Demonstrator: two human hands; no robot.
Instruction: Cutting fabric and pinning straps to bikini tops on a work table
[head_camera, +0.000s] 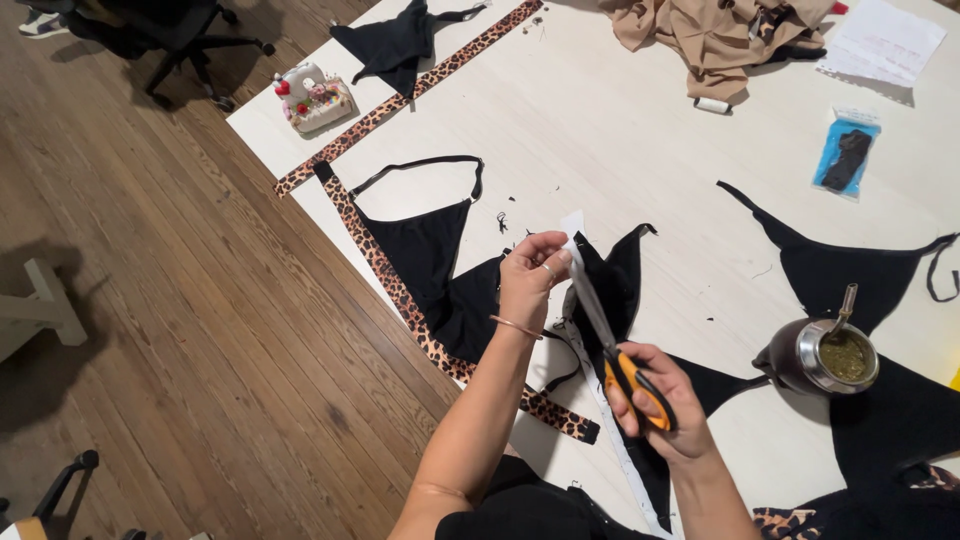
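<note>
Cutting white strip (573, 226), orange scissors (620, 365), black fabric (612, 285)

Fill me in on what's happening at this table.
A person is cutting at a white table. The right hand works orange-handled scissors, blades angled up toward the left hand, which pinches the end of a white strip over a black fabric piece. More black triangular pieces, leopard-print strips, a pincushion and a metal cup with a straw lie around.
</note>
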